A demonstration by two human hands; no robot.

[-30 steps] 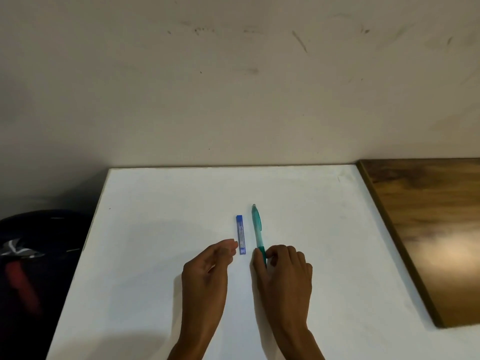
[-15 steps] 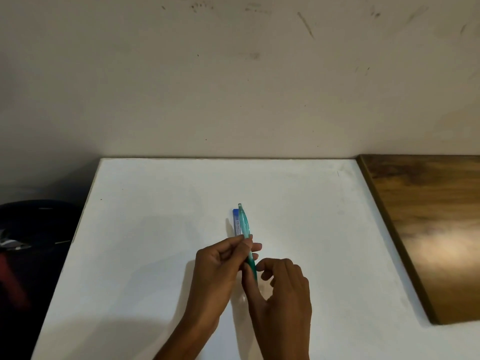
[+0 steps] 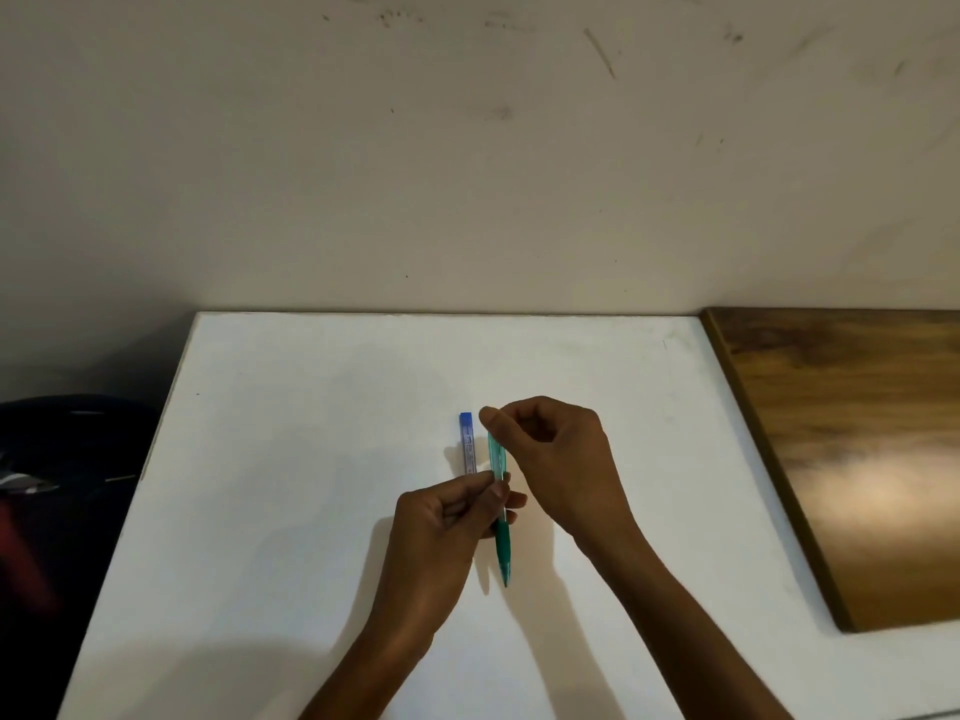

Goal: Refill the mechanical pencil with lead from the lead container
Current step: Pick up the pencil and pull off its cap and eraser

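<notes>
A teal mechanical pencil is held above the white table, its tip pointing toward me. My left hand grips its barrel around the middle. My right hand pinches the pencil's far end between thumb and fingers. The blue lead container lies flat on the table just left of the pencil's far end, touched by neither hand.
A wooden board lies along the table's right side. A dark bag sits beyond the table's left edge. A scuffed wall rises behind the table.
The pencil was lifted off the table by my left hand. My right hand let go of the tip end and moved up to pinch the far end. The lead container stayed put.
</notes>
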